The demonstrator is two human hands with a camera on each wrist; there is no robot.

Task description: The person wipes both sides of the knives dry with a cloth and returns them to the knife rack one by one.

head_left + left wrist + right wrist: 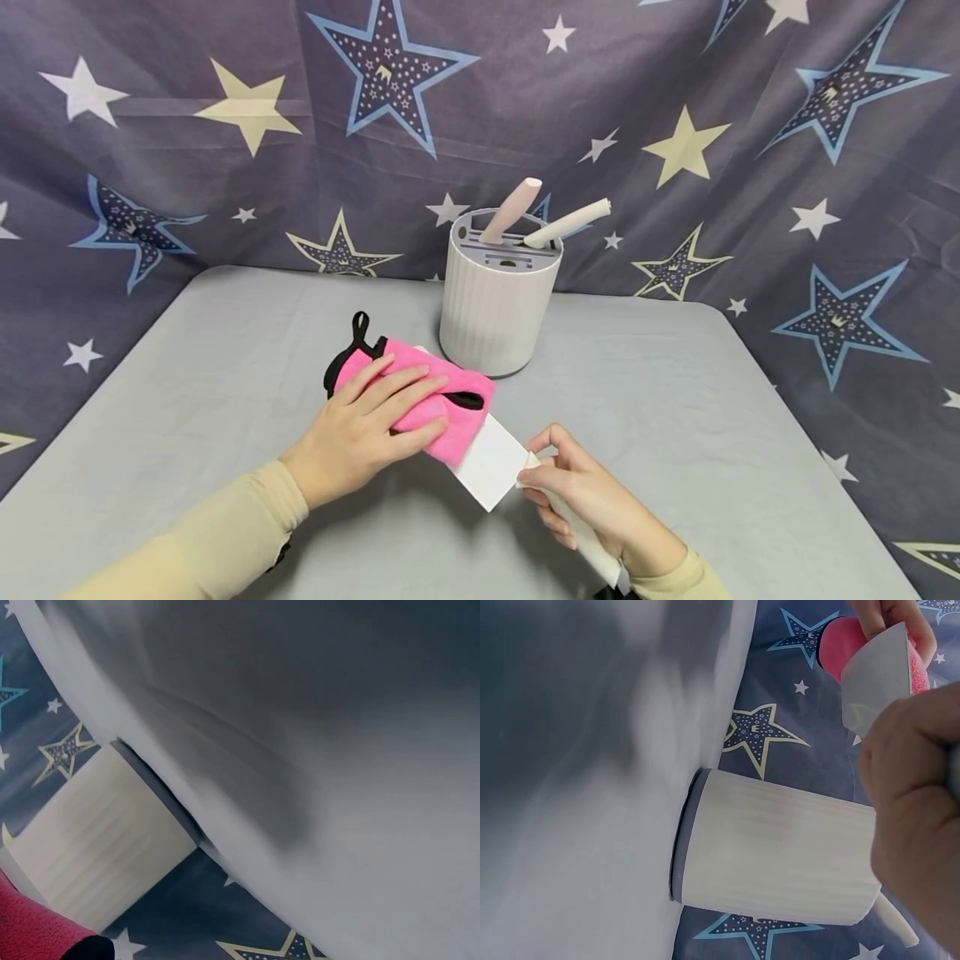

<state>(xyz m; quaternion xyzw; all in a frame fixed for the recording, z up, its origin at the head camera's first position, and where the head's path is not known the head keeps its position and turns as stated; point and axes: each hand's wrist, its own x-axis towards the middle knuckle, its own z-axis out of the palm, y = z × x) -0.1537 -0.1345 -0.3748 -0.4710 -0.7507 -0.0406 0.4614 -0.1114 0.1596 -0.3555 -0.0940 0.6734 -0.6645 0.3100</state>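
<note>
My right hand (581, 492) grips the white handle (588, 542) of a kitchen knife with a broad, cleaver-like white blade (495, 462). A bright pink cloth (468, 425) with black trim and a black hanging loop lies folded over the far part of that blade, hiding it. My left hand (367, 425) holds the cloth against the blade, its fingers spread across the pink fabric. In the right wrist view, the blade (877, 679) is raised above the table, with pink cloth showing along its edges. The left wrist view catches only a corner of the cloth (37, 930).
A white ribbed knife block (495, 308) stands on the grey-covered table (660, 400), just beyond the cloth. It holds a pink-handled knife (512, 210) and a white-handled one (570, 223). A star-patterned curtain (525, 100) hangs behind the table.
</note>
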